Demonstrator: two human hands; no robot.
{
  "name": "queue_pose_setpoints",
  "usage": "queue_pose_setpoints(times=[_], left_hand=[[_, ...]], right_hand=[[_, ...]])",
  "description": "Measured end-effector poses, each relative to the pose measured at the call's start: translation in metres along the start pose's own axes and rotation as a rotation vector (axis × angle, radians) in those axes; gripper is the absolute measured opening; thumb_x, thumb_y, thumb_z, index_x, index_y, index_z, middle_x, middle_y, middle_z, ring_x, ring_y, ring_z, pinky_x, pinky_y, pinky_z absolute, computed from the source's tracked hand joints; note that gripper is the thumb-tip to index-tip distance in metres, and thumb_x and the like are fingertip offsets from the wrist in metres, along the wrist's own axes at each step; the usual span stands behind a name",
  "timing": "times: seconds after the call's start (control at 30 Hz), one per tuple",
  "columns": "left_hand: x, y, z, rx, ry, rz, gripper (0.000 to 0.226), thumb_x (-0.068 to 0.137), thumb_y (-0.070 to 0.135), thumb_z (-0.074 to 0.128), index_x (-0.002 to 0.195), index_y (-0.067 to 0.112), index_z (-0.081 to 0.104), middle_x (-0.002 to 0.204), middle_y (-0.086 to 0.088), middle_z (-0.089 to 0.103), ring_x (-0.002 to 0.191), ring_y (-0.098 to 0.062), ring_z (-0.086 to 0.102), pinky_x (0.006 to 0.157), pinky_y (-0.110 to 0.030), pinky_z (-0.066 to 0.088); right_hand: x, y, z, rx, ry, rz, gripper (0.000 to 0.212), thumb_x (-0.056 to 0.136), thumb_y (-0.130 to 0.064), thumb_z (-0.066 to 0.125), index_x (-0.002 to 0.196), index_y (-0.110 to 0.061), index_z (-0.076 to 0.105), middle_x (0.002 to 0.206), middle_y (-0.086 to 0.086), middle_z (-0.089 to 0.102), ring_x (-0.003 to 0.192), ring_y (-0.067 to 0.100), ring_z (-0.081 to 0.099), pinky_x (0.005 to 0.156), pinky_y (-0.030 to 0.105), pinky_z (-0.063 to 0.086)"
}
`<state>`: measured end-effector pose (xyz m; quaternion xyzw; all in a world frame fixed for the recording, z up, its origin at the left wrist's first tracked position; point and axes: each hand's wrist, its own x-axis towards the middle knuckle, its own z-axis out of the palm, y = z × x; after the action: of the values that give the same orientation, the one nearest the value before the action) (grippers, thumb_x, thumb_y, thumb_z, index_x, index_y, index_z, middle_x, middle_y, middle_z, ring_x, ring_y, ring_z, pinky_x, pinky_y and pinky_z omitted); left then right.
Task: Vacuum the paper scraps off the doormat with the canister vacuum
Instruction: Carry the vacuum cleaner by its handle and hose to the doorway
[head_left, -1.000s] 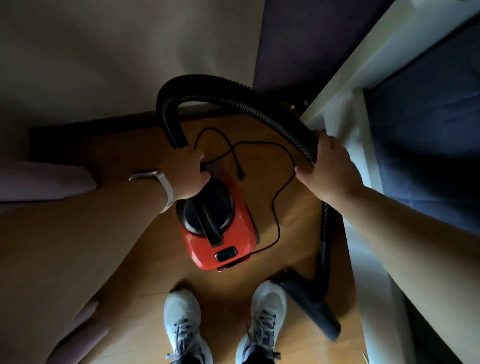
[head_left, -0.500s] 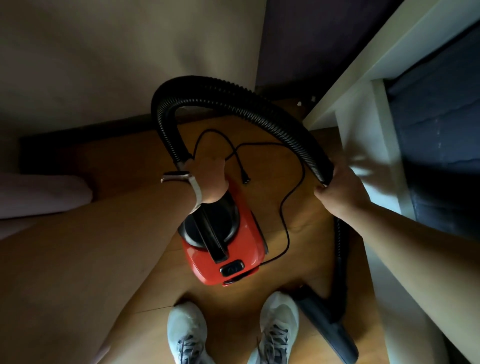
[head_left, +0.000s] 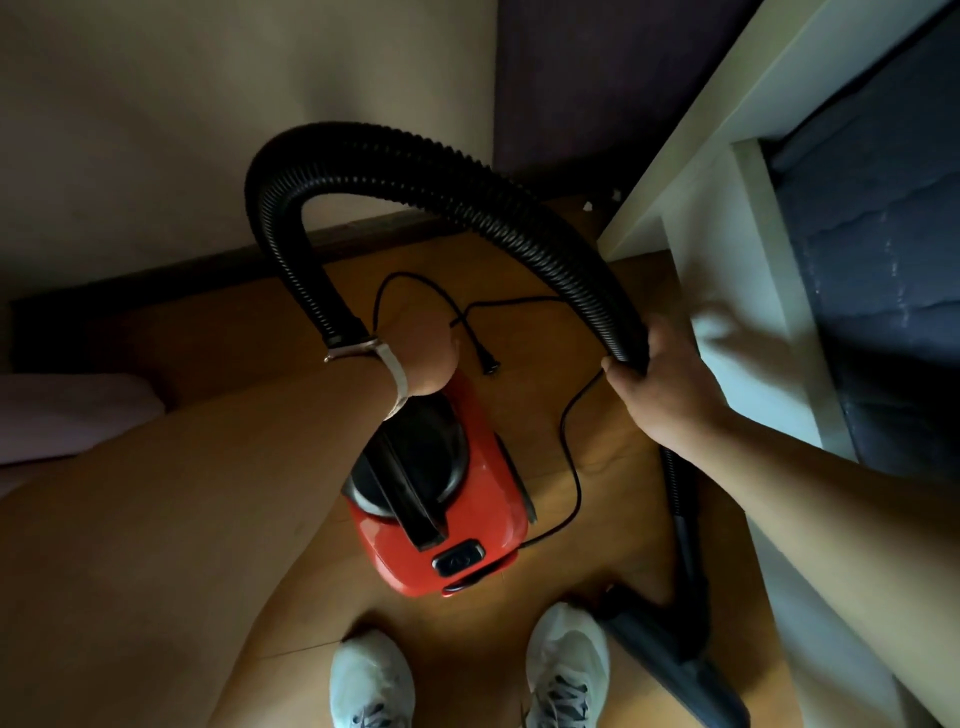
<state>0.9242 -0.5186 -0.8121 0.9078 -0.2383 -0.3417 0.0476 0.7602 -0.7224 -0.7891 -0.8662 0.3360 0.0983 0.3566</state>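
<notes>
The hose (head_left: 415, 171) arched from the left hand (head_left: 421, 364) over to the right hand (head_left: 654, 384), which I had wrapped around it. The red vacuum (head_left: 441, 509) sat just under the left hand, whose fingers were hidden, so I couldn't tell its grip. The cord (head_left: 569, 441) lay between both hands.

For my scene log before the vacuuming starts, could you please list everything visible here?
vacuum: one, red with black top, centre of floor
hose: one, black, arching over vacuum
cord: one, black, loose on floor
nozzle: one, black, floor, lower right
frame: one, white, right side
mattress: one, dark blue, inside frame
shoes: two, white, bottom edge
watch: one, white strap, left wrist
left hand: one, at hose's lower end, fingers hidden
right hand: one, fingers gripping hose
</notes>
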Motion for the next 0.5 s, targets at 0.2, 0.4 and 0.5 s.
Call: queue_pose_setpoints(times=[0.2,0.4,0.5], left_hand=[[-0.050,0.009,-0.030,-0.206,0.211,0.096,0.032,0.102,0.028,0.045,0.074,0.016,0.054,0.066,-0.001,0.056,0.059,-0.020,0.056,0.054,-0.037,0.046],[-0.133,0.012,-0.074,-0.279,0.361,0.045,0.025,0.101,0.033,0.049,0.093,0.017,0.067,0.070,0.001,0.065,0.062,-0.016,0.062,0.055,-0.040,0.052],[-0.168,-0.001,-0.065,-0.267,0.349,-0.105,0.022,0.100,0.038,0.050,0.094,0.022,0.065,0.073,0.005,0.065,0.067,-0.014,0.064,0.053,-0.031,0.051]], right_hand=[[-0.014,-0.026,-0.019,0.049,-0.039,-0.040,0.025,0.089,-0.029,0.068,0.106,-0.022,0.051,0.080,-0.009,0.055,0.068,0.012,0.058,0.050,0.027,0.043],[-0.025,-0.063,-0.035,0.206,-0.074,-0.006,0.021,0.082,-0.027,0.073,0.095,-0.026,0.056,0.067,-0.008,0.054,0.057,0.009,0.054,0.048,0.022,0.037],[-0.034,-0.077,-0.037,0.278,-0.089,0.011,0.021,0.079,-0.023,0.074,0.088,-0.029,0.056,0.063,-0.008,0.052,0.055,0.010,0.052,0.049,0.027,0.041]])
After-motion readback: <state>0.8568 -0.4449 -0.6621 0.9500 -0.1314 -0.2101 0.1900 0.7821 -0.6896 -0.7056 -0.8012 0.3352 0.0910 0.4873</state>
